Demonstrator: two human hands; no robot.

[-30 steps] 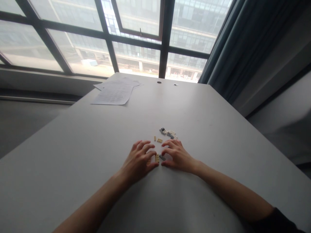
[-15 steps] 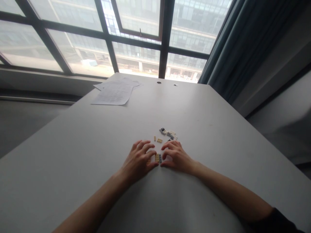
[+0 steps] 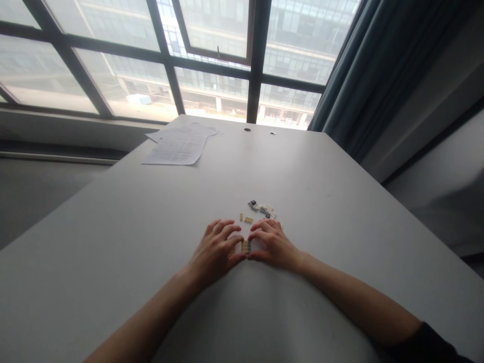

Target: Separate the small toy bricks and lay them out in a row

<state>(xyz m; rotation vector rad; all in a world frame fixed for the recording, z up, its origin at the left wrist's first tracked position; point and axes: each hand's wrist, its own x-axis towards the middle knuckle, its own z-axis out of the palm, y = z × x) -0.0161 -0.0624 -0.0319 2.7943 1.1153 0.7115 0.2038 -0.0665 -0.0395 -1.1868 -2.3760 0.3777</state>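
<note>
Both my hands rest on the white table [image 3: 151, 242], fingertips together around a small tan brick piece [image 3: 245, 246]. My left hand [image 3: 215, 251] pinches it from the left with thumb and curled fingers. My right hand [image 3: 273, 244] presses in from the right, its thumb meeting my left thumb below the piece. A grey part seen earlier is hidden between the fingers. Just beyond my fingertips lie a few loose tan bricks [image 3: 246, 219] and a small heap of grey, white and tan bricks [image 3: 262, 207].
Printed paper sheets [image 3: 177, 143] lie at the table's far left. Two small round holes [image 3: 247, 129] sit near the far edge. Large windows stand behind the table, with a dark curtain [image 3: 363, 70] at the right.
My right hand has slid left, bringing a small grey piece against the tan piece; the fingertips of both hands now close together around it. My left hand has barely moved.
</note>
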